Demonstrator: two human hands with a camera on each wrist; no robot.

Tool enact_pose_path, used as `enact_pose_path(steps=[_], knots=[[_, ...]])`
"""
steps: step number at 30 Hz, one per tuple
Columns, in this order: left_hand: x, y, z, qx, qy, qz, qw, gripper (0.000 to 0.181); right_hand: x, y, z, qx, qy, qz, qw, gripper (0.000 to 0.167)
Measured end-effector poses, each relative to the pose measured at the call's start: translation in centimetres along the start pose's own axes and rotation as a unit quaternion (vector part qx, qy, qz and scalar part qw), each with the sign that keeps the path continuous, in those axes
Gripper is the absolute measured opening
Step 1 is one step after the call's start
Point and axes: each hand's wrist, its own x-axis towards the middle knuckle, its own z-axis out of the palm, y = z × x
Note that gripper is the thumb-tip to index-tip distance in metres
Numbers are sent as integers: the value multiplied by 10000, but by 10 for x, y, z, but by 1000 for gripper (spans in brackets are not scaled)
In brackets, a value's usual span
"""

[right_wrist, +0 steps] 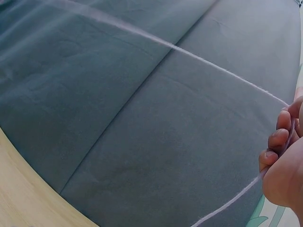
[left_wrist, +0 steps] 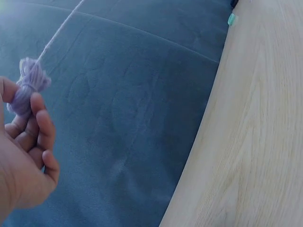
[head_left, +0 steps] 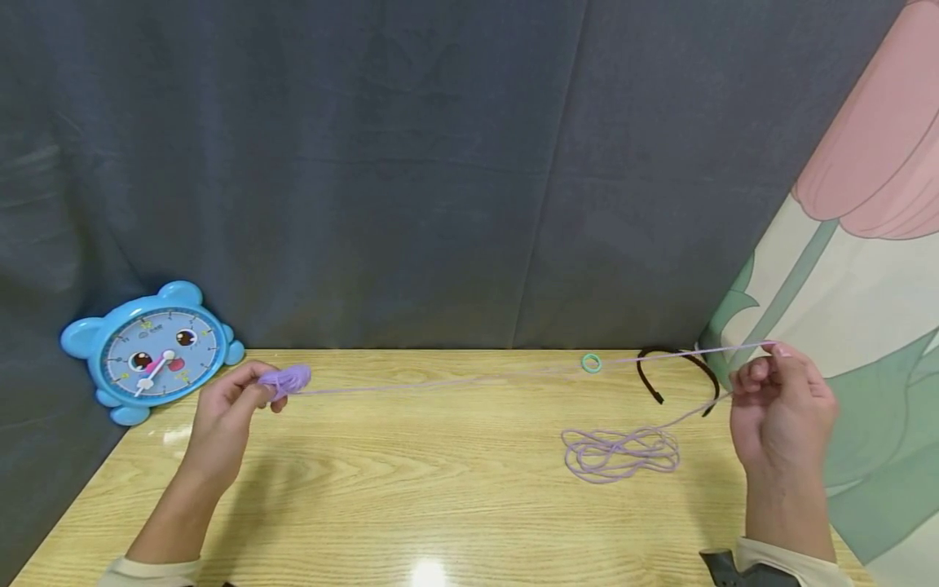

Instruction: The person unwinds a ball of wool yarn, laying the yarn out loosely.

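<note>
Left hand (head_left: 224,420) pinches the small purple yarn bundle (head_left: 292,379); right hand (head_left: 783,416), rightward of it, grips thin purple strand (right_wrist: 175,47): pull gently.

The yarn bundle (head_left: 286,379) and the taut strand (right_wrist: 203,60) are displaying soft lilac, and the loose loops (head_left: 619,448) are repeating that hue. The clock (head_left: 163,336) is showing bright sky blue around a paler dial (head_left: 165,381), where white pointers (head_left: 147,382) and pink accents are standing out. The ring (head_left: 583,364) is presenting mint green; the headband (head_left: 645,381), near-black. The worktop (head_left: 411,489) is exhibiting yellowish wood grain, the curtain (head_left: 367,179) plain slate grey, and the wall panel (head_left: 895,302) is carrying pink petals (head_left: 873,139) and green leaves (head_left: 866,416) over cream.
</note>
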Motion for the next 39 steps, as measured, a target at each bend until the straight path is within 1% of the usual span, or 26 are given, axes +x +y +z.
enact_pose_path(steps=[2, 5, 9, 11, 14, 18, 22, 24, 25, 28, 30, 32, 34, 35, 37, 39], knots=[[0, -1, 0, 83, 102, -85, 9999, 28, 0, -1, 0, 19, 49, -17, 10000, 19], [0, -4, 1, 168, 175, -100, 9997, 26, 0, -1, -1, 42, 124, -40, 9999, 18], [0, -7, 2, 220, 148, -73, 9996, 26, 2, 0, -1, 89, 187, -101, 9997, 19], [-1, -8, 2, 230, 67, -64, 9997, 26, 3, 1, -2, 61, 241, -89, 9997, 20], [-3, -9, 3, 348, -170, -65, 9992, 24, 7, 4, -5, -70, 411, -32, 9991, 20], [-5, -9, 7, 648, -474, -52, 9968, 17, 10, 8, -8, -429, 702, 23, 9966, 14], [-6, -8, 12, 1020, -704, -6, 9923, 12, 9, 11, -7, -488, 746, 10, 9960, 10], [-7, -8, 15, 1162, -784, 5, 9901, 12, 6, 14, -3, -474, 624, -17, 9969, 9], [-7, -8, 16, 1223, -809, 26, 9892, 12, 4, 17, 0, -538, 542, -7, 9971, 8], [-8, -8, 17, 1222, -803, 33, 9893, 13, -7, 28, 9, -869, 210, 42, 9960, 9], [-9, -8, 17, 1178, -765, 51, 9901, 13, -15, 39, 15, -1107, -139, 84, 9937, 10], [-9, -8, 17, 1136, -733, 50, 9908, 12, -26, 53, 20, -1303, -574, 204, 9896, 11], [-9, -7, 17, 1094, -720, 57, 9914, 12, -37, 69, 24, -1508, -1057, 367, 9822, 12], [-9, -7, 17, 1077, -723, 69, 9915, 12, -43, 77, 25, -1628, -1288, 464, 9771, 13], [-8, -7, 18, 1030, -746, 87, 9918, 12, -55, 93, 27, -1973, -1698, 669, 9632, 13], [-8, -8, 20, 985, -776, 112, 9920, 12, -67, 108, 30, -2410, -1954, 863, 9467, 12]])
